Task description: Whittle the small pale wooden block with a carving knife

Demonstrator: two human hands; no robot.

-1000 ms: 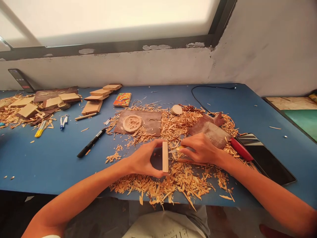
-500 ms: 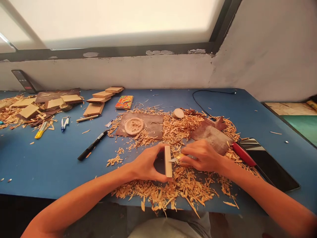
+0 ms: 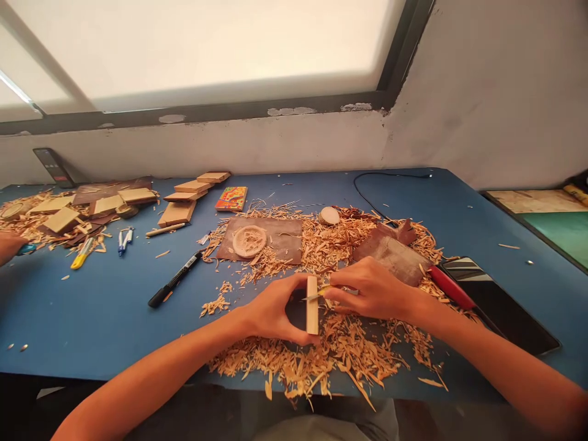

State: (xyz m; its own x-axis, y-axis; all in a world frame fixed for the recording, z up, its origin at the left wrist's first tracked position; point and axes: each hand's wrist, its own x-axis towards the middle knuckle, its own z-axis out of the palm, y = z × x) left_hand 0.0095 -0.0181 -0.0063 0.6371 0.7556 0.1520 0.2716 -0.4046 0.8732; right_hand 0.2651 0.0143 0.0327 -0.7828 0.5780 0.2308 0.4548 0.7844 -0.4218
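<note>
A pale wooden block [image 3: 312, 312] stands on edge between the thumb and fingers of my left hand [image 3: 275, 311]. My right hand [image 3: 370, 288] is closed round a small knife [image 3: 324, 291] with a yellow handle. Its blade lies across the upper part of the block's narrow face. Wood shavings [image 3: 340, 352] lie beneath and around both hands. Behind them, a round carved wooden piece [image 3: 249, 241] rests on brown sandpaper [image 3: 287, 236], and a small wooden disc [image 3: 329, 215] sits on the shavings.
A black marker [image 3: 174, 280] lies left of my hands. Wooden blocks [image 3: 177, 213] and a colourful box [image 3: 232, 198] stand farther back. On the right are a red-handled tool [image 3: 452, 288] and a phone [image 3: 500, 306]. Another person's hand [image 3: 10, 245] shows at the left edge.
The knife blade has moved left, from the block's right side to across its face. Another person's hand has appeared at the left edge. The camera view has shifted slightly.
</note>
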